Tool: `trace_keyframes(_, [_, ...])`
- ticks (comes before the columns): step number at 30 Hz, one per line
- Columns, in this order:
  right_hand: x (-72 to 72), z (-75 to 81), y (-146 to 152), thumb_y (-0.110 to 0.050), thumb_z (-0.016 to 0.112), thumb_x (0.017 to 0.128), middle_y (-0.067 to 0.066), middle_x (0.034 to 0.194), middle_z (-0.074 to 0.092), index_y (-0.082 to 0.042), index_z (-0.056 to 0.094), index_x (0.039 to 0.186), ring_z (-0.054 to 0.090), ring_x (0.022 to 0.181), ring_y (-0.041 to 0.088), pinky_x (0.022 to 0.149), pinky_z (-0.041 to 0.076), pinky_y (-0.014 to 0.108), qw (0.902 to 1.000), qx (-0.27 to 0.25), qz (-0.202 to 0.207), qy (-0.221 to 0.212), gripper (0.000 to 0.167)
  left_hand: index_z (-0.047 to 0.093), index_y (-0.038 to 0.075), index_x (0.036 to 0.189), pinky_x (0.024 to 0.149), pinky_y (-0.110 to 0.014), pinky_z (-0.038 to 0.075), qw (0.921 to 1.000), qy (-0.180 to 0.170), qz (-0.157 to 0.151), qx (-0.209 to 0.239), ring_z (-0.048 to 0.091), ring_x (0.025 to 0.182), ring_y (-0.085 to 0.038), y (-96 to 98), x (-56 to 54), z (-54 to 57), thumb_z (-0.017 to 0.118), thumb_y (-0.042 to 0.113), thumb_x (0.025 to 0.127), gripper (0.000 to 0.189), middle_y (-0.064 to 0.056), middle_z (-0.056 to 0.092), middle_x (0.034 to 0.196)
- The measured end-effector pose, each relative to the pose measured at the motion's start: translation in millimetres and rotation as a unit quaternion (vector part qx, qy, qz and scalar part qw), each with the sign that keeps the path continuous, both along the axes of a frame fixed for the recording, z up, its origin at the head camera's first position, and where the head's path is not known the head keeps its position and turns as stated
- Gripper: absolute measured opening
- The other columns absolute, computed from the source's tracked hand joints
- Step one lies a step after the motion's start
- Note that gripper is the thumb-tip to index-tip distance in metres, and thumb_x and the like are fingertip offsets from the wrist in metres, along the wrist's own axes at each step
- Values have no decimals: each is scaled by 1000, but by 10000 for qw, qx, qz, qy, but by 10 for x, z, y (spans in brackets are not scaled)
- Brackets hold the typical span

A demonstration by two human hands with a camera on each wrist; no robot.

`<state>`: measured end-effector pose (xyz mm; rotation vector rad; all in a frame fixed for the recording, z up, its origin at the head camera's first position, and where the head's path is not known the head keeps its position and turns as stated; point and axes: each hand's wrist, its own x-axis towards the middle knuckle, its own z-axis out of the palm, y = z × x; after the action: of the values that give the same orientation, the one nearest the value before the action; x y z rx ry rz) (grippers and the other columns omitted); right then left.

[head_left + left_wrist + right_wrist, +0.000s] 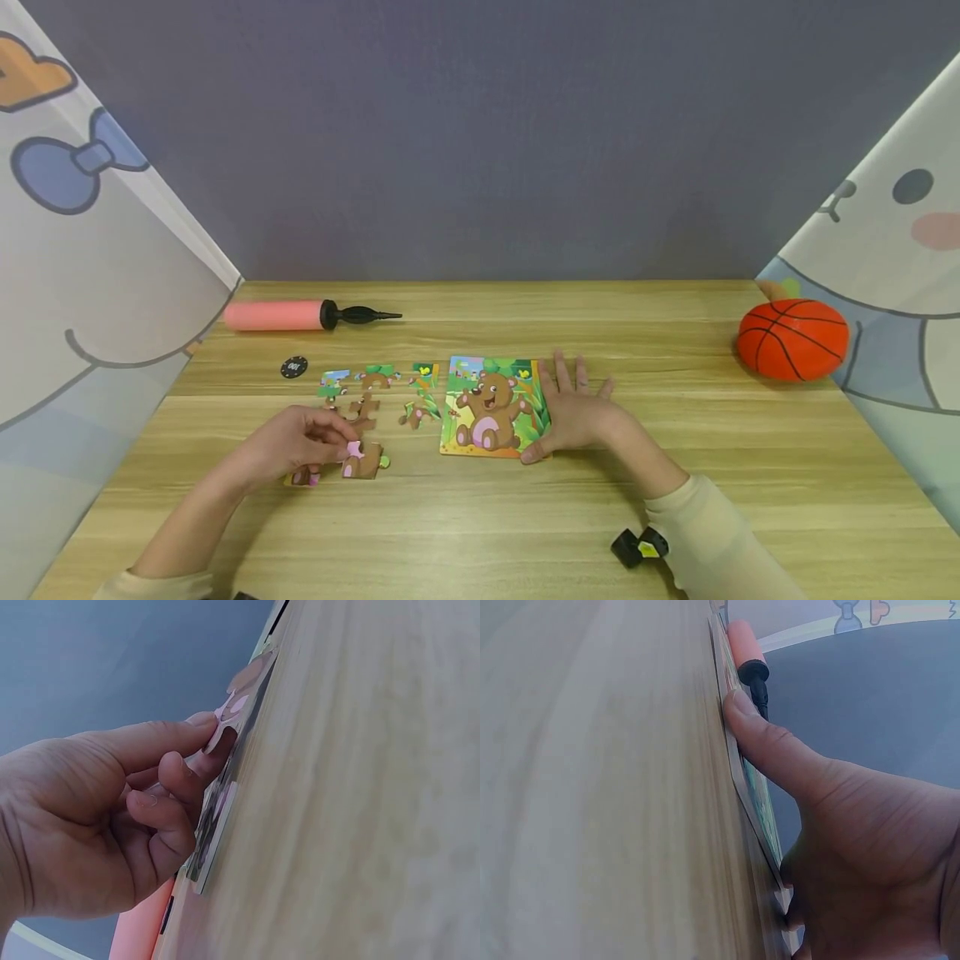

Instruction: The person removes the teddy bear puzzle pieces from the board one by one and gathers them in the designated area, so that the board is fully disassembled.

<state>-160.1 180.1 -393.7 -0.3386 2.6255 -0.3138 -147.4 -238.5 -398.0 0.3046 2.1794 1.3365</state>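
Between thumb and forefinger my left hand (303,446) pinches a brown-and-pink puzzle piece (363,462); the left wrist view shows the same puzzle piece (241,701) tilted at the fingertips. Partly covered by that hand, another bear-foot piece (303,477) lies on the table. Several loose pieces, among them a brown one (365,410) and a green leafy one (422,410), lie beyond it. My right hand (577,414), fingers spread, rests at the right edge of the bear picture board (491,412). Its thumb touches the board (756,802) in the right wrist view.
A pink hand pump (277,316) with a black nozzle lies at the back left, near a black round chip (294,367). On the far right sits a red toy basketball (793,340). A dark grey panel (495,142) stands behind the wooden table (480,533).
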Motion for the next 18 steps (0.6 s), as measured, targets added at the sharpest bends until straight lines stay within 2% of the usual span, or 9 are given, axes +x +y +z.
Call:
trace_keyframes(5, [-1,8,-2,-78,78,62,27,161,-20,-1,-4,160,-17,143,56,95,-5,87,10000,18,-17,-25,149,73,2,105,55,-25,49,9995,295,-57,-126,57,74,-18,-12,-10,1,78,6,86,20,-11,63,93])
trace_keyframes(10, [-1,21,-5,-78,79,62,27,161,-20,-1,-3,160,-18,143,55,95,-6,87,10000,-13,-29,-23,149,73,2,104,60,-27,51,9985,526,-13,-158,58,79,-21,-21,-13,24,78,4,85,20,-12,63,94])
trace_keyframes(15, [-4,26,-4,-78,78,62,27,162,-20,-1,-3,161,-18,144,55,95,-5,87,10000,6,-20,-44,149,71,2,107,47,-27,48,9985,491,130,-187,56,63,-16,-5,-17,51,76,10,90,20,-12,63,91])
trace_keyframes(18, [-3,20,-4,-78,78,62,27,162,-20,-2,-3,161,-18,144,55,95,-5,87,10000,3,-28,-60,149,70,2,108,43,-27,46,9984,513,151,-188,54,58,-15,31,-19,68,77,13,90,23,-12,63,90])
